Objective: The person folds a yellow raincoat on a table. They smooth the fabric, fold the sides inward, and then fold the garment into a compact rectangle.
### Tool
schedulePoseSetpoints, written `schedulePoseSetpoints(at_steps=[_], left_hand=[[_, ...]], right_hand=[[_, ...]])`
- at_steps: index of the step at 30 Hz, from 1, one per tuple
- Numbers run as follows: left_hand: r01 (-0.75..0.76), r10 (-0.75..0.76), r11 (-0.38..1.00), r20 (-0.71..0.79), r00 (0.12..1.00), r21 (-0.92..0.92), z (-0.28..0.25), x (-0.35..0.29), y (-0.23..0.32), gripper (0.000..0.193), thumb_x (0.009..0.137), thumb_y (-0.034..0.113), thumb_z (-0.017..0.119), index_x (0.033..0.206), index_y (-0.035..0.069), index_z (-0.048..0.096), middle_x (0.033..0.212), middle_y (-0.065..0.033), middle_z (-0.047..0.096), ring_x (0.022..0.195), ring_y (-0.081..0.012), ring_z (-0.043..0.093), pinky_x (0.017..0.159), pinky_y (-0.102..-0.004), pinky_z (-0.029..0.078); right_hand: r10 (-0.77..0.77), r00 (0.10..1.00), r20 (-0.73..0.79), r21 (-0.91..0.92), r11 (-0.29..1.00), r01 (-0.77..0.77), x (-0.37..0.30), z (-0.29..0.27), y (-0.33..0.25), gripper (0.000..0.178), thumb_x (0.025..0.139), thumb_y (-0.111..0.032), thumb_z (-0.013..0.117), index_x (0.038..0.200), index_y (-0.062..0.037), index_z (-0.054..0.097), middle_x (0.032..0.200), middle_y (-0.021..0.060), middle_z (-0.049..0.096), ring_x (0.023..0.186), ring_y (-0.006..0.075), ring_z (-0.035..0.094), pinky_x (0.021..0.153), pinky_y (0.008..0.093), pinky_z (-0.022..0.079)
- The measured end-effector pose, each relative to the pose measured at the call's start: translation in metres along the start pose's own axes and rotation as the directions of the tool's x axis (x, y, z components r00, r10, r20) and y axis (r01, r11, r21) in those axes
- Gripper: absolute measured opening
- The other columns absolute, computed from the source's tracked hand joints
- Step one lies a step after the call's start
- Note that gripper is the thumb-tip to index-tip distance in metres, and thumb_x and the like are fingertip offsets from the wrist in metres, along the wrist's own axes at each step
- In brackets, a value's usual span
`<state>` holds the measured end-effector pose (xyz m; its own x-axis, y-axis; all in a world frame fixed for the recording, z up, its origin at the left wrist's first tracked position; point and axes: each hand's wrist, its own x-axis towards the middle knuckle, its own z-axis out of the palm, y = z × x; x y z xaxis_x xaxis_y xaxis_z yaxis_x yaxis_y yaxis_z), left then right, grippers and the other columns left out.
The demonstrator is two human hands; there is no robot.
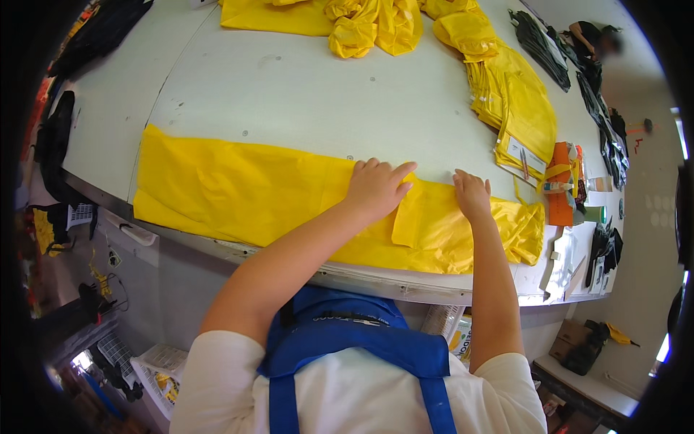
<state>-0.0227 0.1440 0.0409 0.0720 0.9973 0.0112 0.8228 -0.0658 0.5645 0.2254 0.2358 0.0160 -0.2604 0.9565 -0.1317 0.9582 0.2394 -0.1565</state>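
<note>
A long yellow garment (238,194) lies flat along the near edge of a white table (303,94). My left hand (376,186) rests palm down on it near the middle, fingers spread. My right hand (472,194) presses flat on the same fabric a little to the right, beside a folded flap. Neither hand grips anything.
A stack of folded yellow garments (517,108) sits at the right. Crumpled yellow fabric (361,25) lies at the far edge. Black pieces (538,43) line the far right side, where another person (593,36) works. An orange item (560,184) lies by the stack. Baskets (163,369) stand below.
</note>
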Motion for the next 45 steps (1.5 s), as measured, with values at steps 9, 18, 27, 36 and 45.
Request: schedulePoseSetpoints(at_steps=[9,18,27,36,45], left_hand=[[0.430,-0.387,0.894,0.267,0.883,-0.124,0.046,0.071,-0.014,0.015,0.085,0.021,0.056,0.099,0.017,0.060,0.084,-0.0026,0.066,0.091,-0.0230,0.060,0.087,-0.0440,0.039],[0.169,-0.181,0.984,-0.305,0.935,-0.065,-0.003,-0.014,-0.049,0.032,0.084,0.018,0.063,0.116,0.014,0.057,0.125,-0.0090,0.051,0.117,-0.0304,0.046,0.097,-0.0477,0.034],[0.861,-0.672,0.507,-0.640,0.372,-0.032,-0.113,-0.243,-0.270,0.062,0.084,0.027,0.064,0.138,0.011,0.040,0.141,-0.0206,0.036,0.129,-0.0398,0.034,0.106,-0.0500,0.028],[0.835,-0.946,0.319,-0.208,0.249,-0.449,-0.221,-0.247,-0.417,0.046,0.078,0.022,0.069,0.117,0.002,0.054,0.106,-0.0154,0.059,0.096,-0.0278,0.058,0.081,-0.0404,0.049],[0.795,-0.775,0.552,-0.506,0.378,-0.252,-0.219,-0.331,-0.447,0.028,0.078,0.017,0.069,0.102,0.005,0.060,0.101,-0.0107,0.061,0.096,-0.0261,0.058,0.082,-0.0412,0.049]], right_hand=[[0.006,0.976,-0.216,-0.029,1.000,-0.012,-0.012,0.018,0.005,0.031,0.090,-0.033,0.055,0.111,-0.0108,0.059,0.116,0.0138,0.058,0.113,0.0272,0.051,0.101,0.0500,0.030],[-0.449,0.890,0.081,0.031,0.894,0.448,-0.115,0.044,-0.128,0.079,0.084,-0.051,0.056,0.144,-0.0067,0.032,0.154,0.0173,0.019,0.143,0.0379,0.012,0.112,0.0579,0.005],[-0.442,0.879,0.181,-0.021,0.891,0.453,-0.138,0.033,-0.156,0.081,0.085,-0.047,0.058,0.144,0.0004,0.028,0.152,0.0254,0.014,0.140,0.0467,0.008,0.111,0.0595,0.005],[-0.427,0.895,0.128,-0.013,0.902,0.432,-0.133,0.054,-0.156,0.077,0.089,-0.048,0.048,0.145,0.0005,0.025,0.154,0.0224,0.015,0.142,0.0426,0.009,0.112,0.0573,0.005],[-0.354,0.935,-0.033,0.068,0.932,0.356,-0.130,0.081,-0.150,0.072,0.093,-0.045,0.039,0.146,0.0005,0.022,0.154,0.0201,0.017,0.143,0.0363,0.014,0.113,0.0525,0.006]])
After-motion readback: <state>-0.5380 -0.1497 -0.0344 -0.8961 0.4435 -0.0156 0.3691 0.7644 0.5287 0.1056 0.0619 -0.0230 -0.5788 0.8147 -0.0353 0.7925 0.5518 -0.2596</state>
